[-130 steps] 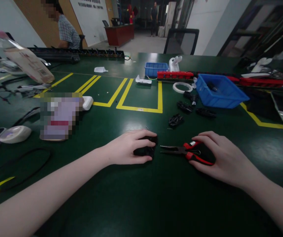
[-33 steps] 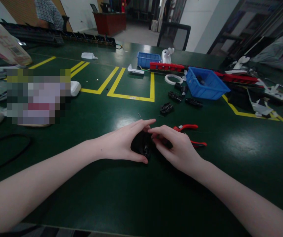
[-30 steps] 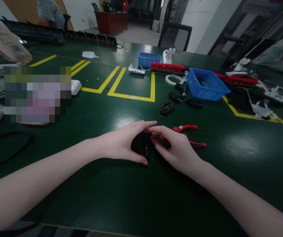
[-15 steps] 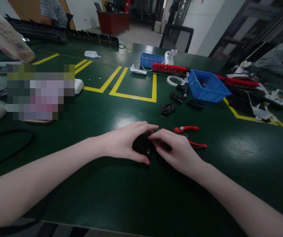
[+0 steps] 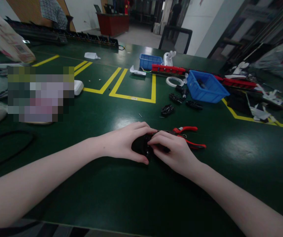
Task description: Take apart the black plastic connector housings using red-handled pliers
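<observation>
- We are cupping a small black part between both hands. Most of it is hiding under our fingers, so we cannot tell its shape, its long axis or which way it is pointing.
- It is resting on the green table, at our 12 o'clock.
- Red-handled pliers are lying at our right hand's 1 o'clock, handles running toward 3 o'clock and nose hiding behind the hand.
- Our left hand is curling closed around the part's left side.
- Our right hand is bunching its fingertips together, gripping the part's right top.
</observation>
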`<state>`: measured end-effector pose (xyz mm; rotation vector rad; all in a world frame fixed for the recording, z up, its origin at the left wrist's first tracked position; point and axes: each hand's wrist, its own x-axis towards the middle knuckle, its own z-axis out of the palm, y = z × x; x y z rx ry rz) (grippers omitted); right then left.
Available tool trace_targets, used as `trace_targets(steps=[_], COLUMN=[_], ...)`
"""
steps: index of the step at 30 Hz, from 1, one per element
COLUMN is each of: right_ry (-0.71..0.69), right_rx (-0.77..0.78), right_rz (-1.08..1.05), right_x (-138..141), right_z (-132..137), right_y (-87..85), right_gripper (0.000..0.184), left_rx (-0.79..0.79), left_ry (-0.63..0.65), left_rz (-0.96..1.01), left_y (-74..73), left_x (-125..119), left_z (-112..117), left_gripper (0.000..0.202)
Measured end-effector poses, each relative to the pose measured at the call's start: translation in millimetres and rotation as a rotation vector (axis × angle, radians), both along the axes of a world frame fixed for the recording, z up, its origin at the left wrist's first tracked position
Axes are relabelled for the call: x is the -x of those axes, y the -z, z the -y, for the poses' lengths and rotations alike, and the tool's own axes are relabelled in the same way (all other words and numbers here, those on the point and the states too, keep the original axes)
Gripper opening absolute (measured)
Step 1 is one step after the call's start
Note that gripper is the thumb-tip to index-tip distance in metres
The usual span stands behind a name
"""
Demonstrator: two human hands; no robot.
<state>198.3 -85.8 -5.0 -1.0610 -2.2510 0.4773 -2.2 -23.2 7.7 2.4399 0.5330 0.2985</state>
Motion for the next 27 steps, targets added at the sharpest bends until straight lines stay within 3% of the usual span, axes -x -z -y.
trace_targets(steps=[7,14,27], right_ry=[0.037,0.087,0.081], right_rx=[0.086,0.213,0.16], right_rz=[-0.045,-0.093,-0.048], right_x=[-3.3,-2.9,-3.3], right_z=[2.3,4.9,5.0], right_y=[-5.4,-4.9,-3.0], right_gripper=[0.012,0.027,0.022], left_rx=[0.001,-0.059,-0.128], left_ry=[0.005,0.006,0.007], left_rz=[-0.019,-0.022,-0.063], left_y=[0.0,1.5,-1.1], left_x=[2.4,2.0,2.6], left_z=[-0.2,-1.0,-2.2], left_gripper=[0.075,0.074,0.068])
